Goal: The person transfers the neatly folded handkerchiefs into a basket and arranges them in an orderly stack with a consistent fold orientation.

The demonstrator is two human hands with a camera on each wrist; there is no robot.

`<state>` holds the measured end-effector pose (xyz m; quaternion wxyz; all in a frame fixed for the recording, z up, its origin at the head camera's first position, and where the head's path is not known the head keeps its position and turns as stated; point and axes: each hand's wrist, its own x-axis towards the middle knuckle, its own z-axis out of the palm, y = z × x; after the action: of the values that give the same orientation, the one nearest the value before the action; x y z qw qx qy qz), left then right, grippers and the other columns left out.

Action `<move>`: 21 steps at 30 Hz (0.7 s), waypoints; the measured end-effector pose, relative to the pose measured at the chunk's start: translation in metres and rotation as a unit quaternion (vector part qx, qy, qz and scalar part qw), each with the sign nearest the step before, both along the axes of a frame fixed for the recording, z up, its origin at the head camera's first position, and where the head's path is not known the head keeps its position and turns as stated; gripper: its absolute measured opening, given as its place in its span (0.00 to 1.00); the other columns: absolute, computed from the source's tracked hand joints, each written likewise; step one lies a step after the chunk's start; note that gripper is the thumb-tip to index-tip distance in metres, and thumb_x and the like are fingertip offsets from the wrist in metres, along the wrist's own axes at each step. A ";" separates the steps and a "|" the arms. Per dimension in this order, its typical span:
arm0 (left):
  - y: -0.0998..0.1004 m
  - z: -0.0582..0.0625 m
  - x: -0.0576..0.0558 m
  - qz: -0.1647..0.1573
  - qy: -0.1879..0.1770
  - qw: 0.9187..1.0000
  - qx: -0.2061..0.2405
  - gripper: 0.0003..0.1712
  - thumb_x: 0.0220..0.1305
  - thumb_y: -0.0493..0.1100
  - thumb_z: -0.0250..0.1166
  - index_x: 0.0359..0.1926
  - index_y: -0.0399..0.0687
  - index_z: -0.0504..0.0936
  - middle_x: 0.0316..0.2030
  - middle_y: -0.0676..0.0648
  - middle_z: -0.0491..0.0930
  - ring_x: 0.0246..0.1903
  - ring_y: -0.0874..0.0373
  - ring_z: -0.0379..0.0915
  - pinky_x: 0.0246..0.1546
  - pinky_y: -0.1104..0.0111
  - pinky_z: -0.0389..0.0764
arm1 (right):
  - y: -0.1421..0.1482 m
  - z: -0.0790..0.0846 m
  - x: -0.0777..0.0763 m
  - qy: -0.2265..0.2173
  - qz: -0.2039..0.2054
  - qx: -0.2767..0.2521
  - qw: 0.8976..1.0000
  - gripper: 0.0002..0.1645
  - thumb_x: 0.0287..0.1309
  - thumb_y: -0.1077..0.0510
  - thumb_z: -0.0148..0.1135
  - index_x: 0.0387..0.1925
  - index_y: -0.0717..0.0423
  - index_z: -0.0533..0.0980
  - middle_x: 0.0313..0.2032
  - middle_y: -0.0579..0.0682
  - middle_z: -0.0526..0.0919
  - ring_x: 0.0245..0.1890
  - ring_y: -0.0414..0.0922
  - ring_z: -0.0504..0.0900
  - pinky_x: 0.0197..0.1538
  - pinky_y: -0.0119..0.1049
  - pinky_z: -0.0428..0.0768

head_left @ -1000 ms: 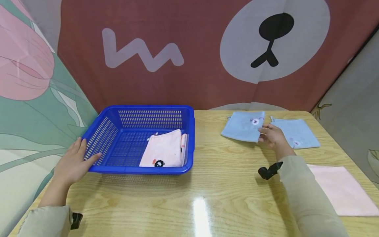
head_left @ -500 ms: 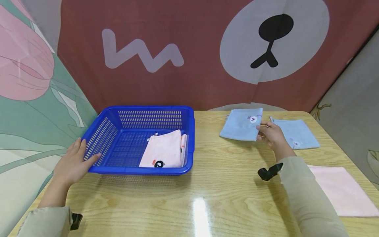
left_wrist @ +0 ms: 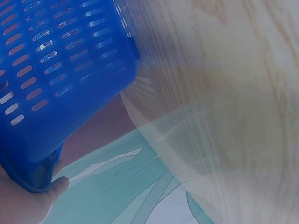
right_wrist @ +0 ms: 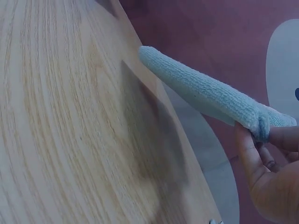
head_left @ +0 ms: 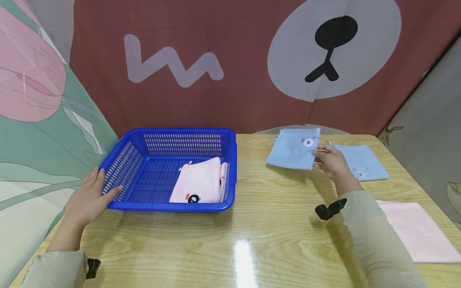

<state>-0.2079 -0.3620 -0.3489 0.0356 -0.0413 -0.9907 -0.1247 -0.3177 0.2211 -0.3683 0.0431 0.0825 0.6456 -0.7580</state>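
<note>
A folded light-blue hand towel (head_left: 293, 150) with a small bear face is pinched at its right edge by my right hand (head_left: 331, 162). The right wrist view shows the towel (right_wrist: 201, 86) lifted over the table, its shadow below, with the thumb and fingers (right_wrist: 250, 154) at its end. My left hand (head_left: 86, 196) rests on the left rim of a blue plastic basket (head_left: 173, 206), fingers straight along the outside. In the left wrist view part of that hand (left_wrist: 28, 200) lies against the basket's corner (left_wrist: 79, 107). Folded pink towels (head_left: 198, 182) lie in the basket's right side.
A second blue towel (head_left: 363, 162) lies flat beyond my right hand. Closer, a pink towel (head_left: 417, 232) is partly hidden by my right sleeve (head_left: 378, 240). The wooden table (head_left: 180, 252) ends at a printed cloth backdrop (head_left: 230, 104).
My right hand has raised the blue towel slightly and shifted it a little to the left. The left hand and the basket stay where they were.
</note>
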 end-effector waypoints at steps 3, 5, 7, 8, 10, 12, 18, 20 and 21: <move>0.001 0.001 0.000 0.001 -0.001 1.000 0.000 0.45 0.63 0.58 0.40 0.61 0.22 0.37 0.60 0.24 0.33 0.58 0.32 0.27 0.53 0.41 0.41 | 0.001 0.002 0.001 0.006 0.005 0.000 1.000 0.08 0.55 0.64 0.53 0.37 0.54 0.66 0.34 0.47 0.66 0.25 0.37 0.69 0.28 0.28 0.76; 0.001 0.001 0.001 0.002 0.000 1.000 0.000 0.45 0.63 0.58 0.40 0.60 0.22 0.37 0.60 0.24 0.33 0.58 0.32 0.27 0.53 0.41 0.41 | 0.001 0.003 0.001 0.014 0.008 -0.017 1.000 0.07 0.54 0.65 0.53 0.36 0.55 0.67 0.33 0.46 0.66 0.24 0.37 0.69 0.27 0.28 0.76; 0.001 0.001 0.001 0.002 0.000 1.000 0.000 0.45 0.63 0.58 0.39 0.60 0.22 0.37 0.59 0.24 0.33 0.58 0.32 0.27 0.53 0.41 0.41 | 0.001 0.004 0.001 0.022 0.012 -0.036 0.999 0.06 0.54 0.66 0.53 0.33 0.55 0.69 0.32 0.46 0.67 0.23 0.38 0.70 0.26 0.29 0.76; 0.001 0.001 0.001 0.002 0.001 1.000 0.000 0.45 0.63 0.58 0.39 0.60 0.22 0.37 0.59 0.24 0.33 0.58 0.32 0.27 0.53 0.41 0.42 | 0.001 0.004 0.001 0.027 0.014 -0.043 0.999 0.06 0.54 0.67 0.53 0.32 0.55 0.69 0.31 0.46 0.67 0.23 0.38 0.70 0.26 0.29 0.76; 0.001 0.001 0.000 0.003 0.001 1.000 0.000 0.45 0.63 0.58 0.39 0.60 0.22 0.37 0.59 0.24 0.33 0.58 0.32 0.28 0.53 0.41 0.42 | 0.000 0.006 0.002 0.033 0.017 -0.056 0.998 0.06 0.53 0.68 0.53 0.30 0.54 0.71 0.30 0.45 0.68 0.22 0.38 0.70 0.25 0.29 0.76; 0.001 0.001 0.000 0.003 0.001 1.000 -0.001 0.45 0.63 0.58 0.39 0.60 0.22 0.37 0.59 0.24 0.33 0.58 0.32 0.28 0.53 0.41 0.42 | -0.001 0.007 0.004 0.036 0.019 -0.059 0.997 0.06 0.53 0.68 0.54 0.30 0.54 0.71 0.31 0.46 0.67 0.23 0.38 0.70 0.25 0.29 0.76; 0.001 0.001 0.000 0.002 -0.002 1.000 -0.001 0.45 0.63 0.59 0.39 0.60 0.22 0.37 0.59 0.24 0.33 0.59 0.32 0.27 0.53 0.42 0.41 | -0.007 0.012 0.006 0.034 0.024 -0.049 0.998 0.07 0.53 0.66 0.53 0.32 0.52 0.70 0.34 0.47 0.65 0.24 0.37 0.69 0.25 0.28 0.75; 0.001 0.001 0.000 0.002 -0.001 1.000 -0.002 0.45 0.63 0.59 0.39 0.60 0.22 0.37 0.59 0.24 0.33 0.59 0.32 0.27 0.53 0.42 0.41 | -0.009 0.014 0.007 0.035 0.028 -0.044 0.998 0.07 0.54 0.66 0.53 0.34 0.52 0.69 0.36 0.47 0.64 0.25 0.37 0.69 0.26 0.28 0.75; 0.001 0.001 0.000 0.002 0.000 1.000 -0.002 0.45 0.63 0.59 0.39 0.60 0.22 0.37 0.59 0.24 0.33 0.59 0.32 0.27 0.53 0.42 0.41 | -0.010 0.014 0.008 0.037 0.030 -0.044 0.998 0.07 0.54 0.66 0.53 0.34 0.52 0.69 0.36 0.47 0.64 0.26 0.37 0.69 0.26 0.28 0.75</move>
<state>-0.2082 -0.3613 -0.3479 0.0354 -0.0396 -0.9910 -0.1225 -0.3101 0.2113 -0.3538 0.0456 0.0335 0.6145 -0.7868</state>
